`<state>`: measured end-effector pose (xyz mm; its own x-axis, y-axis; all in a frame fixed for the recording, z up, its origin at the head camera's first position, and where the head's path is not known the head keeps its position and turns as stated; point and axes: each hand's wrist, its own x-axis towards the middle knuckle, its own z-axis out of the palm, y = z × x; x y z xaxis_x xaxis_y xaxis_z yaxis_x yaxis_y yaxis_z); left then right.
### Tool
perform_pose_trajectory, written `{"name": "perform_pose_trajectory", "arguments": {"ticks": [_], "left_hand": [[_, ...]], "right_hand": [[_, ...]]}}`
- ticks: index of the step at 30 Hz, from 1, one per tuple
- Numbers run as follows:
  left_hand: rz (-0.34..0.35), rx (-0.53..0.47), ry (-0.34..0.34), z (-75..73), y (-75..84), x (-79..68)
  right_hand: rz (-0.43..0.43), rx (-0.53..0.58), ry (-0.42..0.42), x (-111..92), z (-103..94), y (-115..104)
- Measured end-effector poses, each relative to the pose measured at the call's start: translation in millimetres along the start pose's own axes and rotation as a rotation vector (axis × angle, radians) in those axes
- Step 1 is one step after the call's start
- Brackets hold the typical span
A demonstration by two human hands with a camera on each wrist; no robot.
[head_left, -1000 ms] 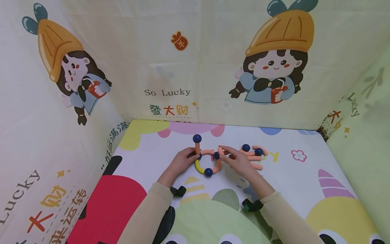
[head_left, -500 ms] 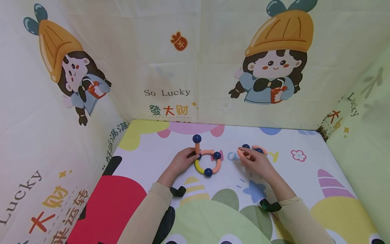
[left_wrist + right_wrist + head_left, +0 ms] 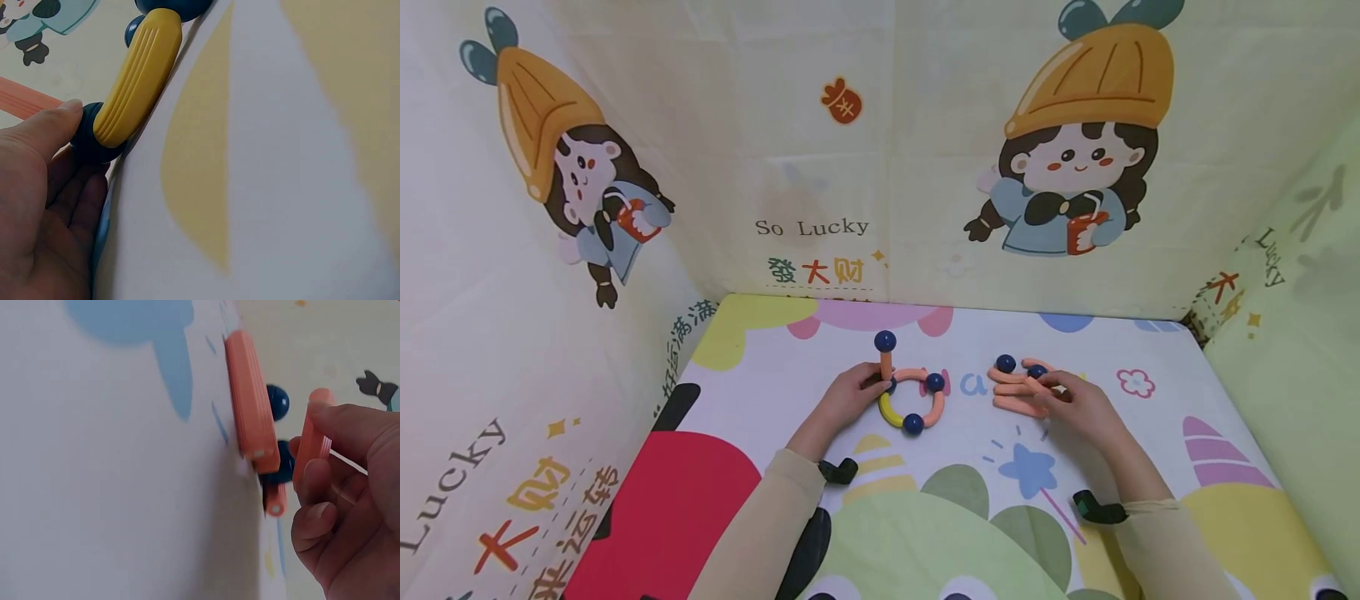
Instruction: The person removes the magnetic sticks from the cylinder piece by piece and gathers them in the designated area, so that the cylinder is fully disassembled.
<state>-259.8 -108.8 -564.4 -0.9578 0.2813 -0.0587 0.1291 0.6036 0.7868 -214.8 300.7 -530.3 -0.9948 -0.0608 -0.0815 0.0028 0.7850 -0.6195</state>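
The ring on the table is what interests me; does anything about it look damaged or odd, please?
No damage shows on the ring; only its yellow rod stands out in colour beside two coral rods.

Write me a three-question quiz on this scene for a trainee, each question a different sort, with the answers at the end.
1. True or false: the right hand is holding a blue ball.

2. Multiple choice: how many blue balls sit in the ring that the left hand grips, not counting the one on top of the upright rod?
A. Two
B. Three
C. Five

3. Fill in the blank: one curved piece of the ring is not pink; its colour is ____.

Key
1. False; it pinches a pink rod.
2. B
3. Yellow
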Motion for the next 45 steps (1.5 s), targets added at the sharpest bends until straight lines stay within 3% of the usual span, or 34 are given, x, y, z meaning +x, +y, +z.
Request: {"name": "perform_pose_trajectory", "arguments": {"ticks": [15,37,45], "left_hand": [[0.015,0.003,0.010,0.8,-1.5,0.4],[-0.017,-0.006,0.002,1.3,-1.4,0.0],[0.001,-0.003,0.002,1.1,-1.1,0.5]], "right_hand": [[-0.108,-0.111,0.052,-9,-6.1,38],[-0.132,-0.112,0.042,-13,-2.2,38],[-0.080,-0.102,0.033,-16,-7.1,27]]}}
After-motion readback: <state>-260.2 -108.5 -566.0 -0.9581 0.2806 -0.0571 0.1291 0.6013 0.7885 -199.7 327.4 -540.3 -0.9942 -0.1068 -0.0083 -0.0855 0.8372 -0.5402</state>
